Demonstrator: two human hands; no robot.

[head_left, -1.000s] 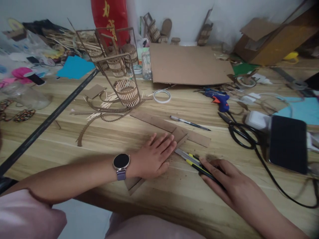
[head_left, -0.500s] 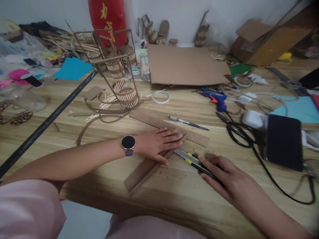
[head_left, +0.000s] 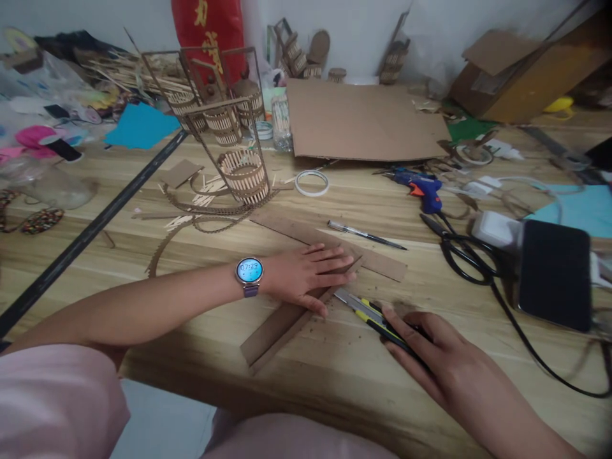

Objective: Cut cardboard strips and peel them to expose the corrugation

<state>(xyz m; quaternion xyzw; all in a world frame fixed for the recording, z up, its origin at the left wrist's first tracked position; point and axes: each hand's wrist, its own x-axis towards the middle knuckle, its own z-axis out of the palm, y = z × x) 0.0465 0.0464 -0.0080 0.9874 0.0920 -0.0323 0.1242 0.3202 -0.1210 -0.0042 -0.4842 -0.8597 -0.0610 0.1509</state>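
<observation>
My left hand [head_left: 313, 274], with a lit watch [head_left: 249, 271] on its wrist, lies flat with fingers spread on brown cardboard strips [head_left: 272, 335] that slant toward the table's front edge. Another cardboard strip [head_left: 382, 262] crosses behind the fingertips. My right hand [head_left: 430, 350] is wrapped round a yellow and black utility knife [head_left: 370, 312]. Its blade is out and its tip is beside the slanting strips, just right of my left thumb. Whether the tip touches them I cannot tell. Small dark crumbs lie near the blade.
Behind the strips are a pen [head_left: 366, 234], a tape roll [head_left: 312, 183] and a small slatted bucket [head_left: 243, 178]. Scissors [head_left: 461, 255], a glue gun [head_left: 425, 191] and a phone [head_left: 553, 274] lie to the right. A large cardboard sheet [head_left: 363, 121] is at the back.
The watch face has lit up. The whole view has shifted slightly; both hands and the knife hold nearly the same places relative to the strips.
</observation>
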